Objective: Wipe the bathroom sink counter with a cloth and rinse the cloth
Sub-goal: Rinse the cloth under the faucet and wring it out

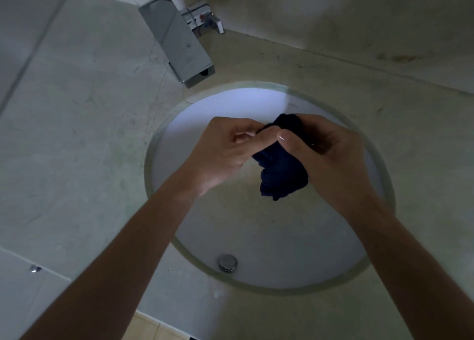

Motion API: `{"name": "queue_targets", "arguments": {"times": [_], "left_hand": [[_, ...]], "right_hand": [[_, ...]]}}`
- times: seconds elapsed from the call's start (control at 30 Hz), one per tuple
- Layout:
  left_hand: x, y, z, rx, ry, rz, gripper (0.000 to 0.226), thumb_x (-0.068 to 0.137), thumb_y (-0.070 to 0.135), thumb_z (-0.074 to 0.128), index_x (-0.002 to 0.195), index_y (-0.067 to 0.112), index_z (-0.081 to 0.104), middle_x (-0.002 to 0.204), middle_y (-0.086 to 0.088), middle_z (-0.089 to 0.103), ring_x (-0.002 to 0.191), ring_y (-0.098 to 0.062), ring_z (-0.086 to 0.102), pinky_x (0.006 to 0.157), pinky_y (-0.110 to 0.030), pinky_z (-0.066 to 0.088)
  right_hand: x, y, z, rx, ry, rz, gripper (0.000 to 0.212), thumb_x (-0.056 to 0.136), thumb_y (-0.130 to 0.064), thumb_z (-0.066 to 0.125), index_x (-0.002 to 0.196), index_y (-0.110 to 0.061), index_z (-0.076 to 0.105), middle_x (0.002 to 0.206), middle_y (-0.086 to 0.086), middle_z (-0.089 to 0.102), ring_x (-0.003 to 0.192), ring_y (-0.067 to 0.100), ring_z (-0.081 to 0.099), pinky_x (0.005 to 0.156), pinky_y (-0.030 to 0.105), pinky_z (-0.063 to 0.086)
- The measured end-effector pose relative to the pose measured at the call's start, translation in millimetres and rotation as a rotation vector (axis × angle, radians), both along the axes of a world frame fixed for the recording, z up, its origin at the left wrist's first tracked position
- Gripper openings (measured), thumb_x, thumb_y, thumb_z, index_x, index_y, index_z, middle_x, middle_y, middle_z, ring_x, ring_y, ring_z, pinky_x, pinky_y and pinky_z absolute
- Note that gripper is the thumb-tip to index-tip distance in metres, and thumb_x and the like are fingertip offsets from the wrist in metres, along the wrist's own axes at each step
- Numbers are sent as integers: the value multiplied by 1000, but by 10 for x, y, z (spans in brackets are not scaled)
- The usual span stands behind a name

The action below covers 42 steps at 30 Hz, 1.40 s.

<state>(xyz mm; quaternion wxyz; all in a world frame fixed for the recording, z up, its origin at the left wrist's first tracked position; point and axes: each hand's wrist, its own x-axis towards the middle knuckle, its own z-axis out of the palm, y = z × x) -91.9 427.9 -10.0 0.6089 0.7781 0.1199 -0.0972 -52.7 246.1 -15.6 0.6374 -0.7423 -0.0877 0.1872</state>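
A dark blue cloth (280, 170) hangs bunched up over the round white sink basin (269, 249). My left hand (225, 149) pinches the cloth's upper left part between thumb and fingers. My right hand (325, 149) grips the cloth from the right, fingers curled round its top. Both hands are held above the middle of the basin. The pale stone counter (89, 139) surrounds the basin on all sides.
A square chrome tap (179, 41) juts out over the basin's far left rim, its lever handle (213, 21) behind it; no water shows. A chrome drain plug (227, 262) sits at the basin's near side. The wall rises beyond the counter.
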Motion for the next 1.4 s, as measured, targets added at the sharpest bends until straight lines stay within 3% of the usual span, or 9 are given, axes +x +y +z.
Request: {"name": "queue_targets", "arguments": {"times": [0.27, 0.4, 0.5, 0.63, 0.77, 0.93, 1.03, 1.17, 1.4], "left_hand": [[14, 119, 3, -62, -27, -98, 9, 93, 13, 70, 100, 11, 75, 90, 5, 75, 90, -9, 69, 87, -26, 51], [113, 45, 41, 126, -135, 6, 12, 93, 21, 62, 89, 12, 70, 80, -11, 69, 75, -27, 66, 72, -48, 54], [141, 9, 144, 231, -234, 38, 9, 90, 27, 59, 86, 29, 67, 75, 7, 69, 70, -12, 63, 65, -36, 52], [138, 53, 318, 287, -326, 69, 21, 89, 18, 58, 85, 37, 63, 70, 22, 63, 68, 3, 58, 65, -16, 43], [46, 239, 331, 250, -320, 130, 13, 92, 11, 56, 91, 20, 65, 74, 20, 62, 71, 5, 56, 67, -14, 42], [-102, 429, 214, 238, -250, 104, 17, 95, 13, 47, 81, 21, 50, 68, 19, 50, 65, 5, 48, 62, -11, 36], [-143, 451, 149, 217, -243, 132, 18, 95, 13, 43, 81, 24, 49, 65, 24, 53, 64, 5, 49, 61, -10, 35], [-121, 475, 73, 183, -242, 271, 21, 98, 13, 45, 81, 24, 49, 65, 25, 52, 63, 5, 48, 59, -11, 37], [-257, 19, -73, 416, -275, 390, 18, 107, 24, 46, 118, 14, 57, 74, 18, 62, 67, 5, 63, 55, -11, 44]], "right_hand": [[118, -92, -85, 192, 233, -80, 18, 99, -13, 58, 111, -12, 72, 106, 6, 76, 100, 22, 72, 82, 30, 56], [267, -91, -77, 253, 390, -3, 25, 95, -24, 60, 114, -10, 70, 117, 9, 72, 113, 24, 66, 93, 36, 51], [361, -92, 12, 67, 253, 175, 45, 84, -45, 75, 118, -16, 70, 115, 0, 73, 110, 15, 68, 93, 33, 54], [452, -112, 130, -201, 24, 341, 41, 77, -31, 82, 115, -21, 69, 103, -9, 75, 96, 4, 70, 81, 25, 57], [591, -230, 127, -416, -71, 452, 24, 81, -32, 81, 101, -23, 73, 92, -5, 75, 89, 13, 72, 84, 47, 58], [590, -227, 181, -322, -80, 368, 16, 88, -24, 75, 104, -20, 76, 90, -3, 76, 87, 14, 71, 78, 33, 58], [607, -140, 193, -295, -84, 334, 12, 90, -18, 72, 99, -10, 74, 86, 13, 73, 81, 27, 70, 66, 34, 54], [612, -6, 216, -321, -82, 303, 12, 93, -23, 70, 100, -13, 73, 89, 8, 73, 85, 22, 71, 71, 39, 57], [238, 404, 213, -532, -232, -43, 18, 94, -33, 64, 85, -20, 70, 67, -12, 67, 61, 7, 64, 49, 23, 47]]}}
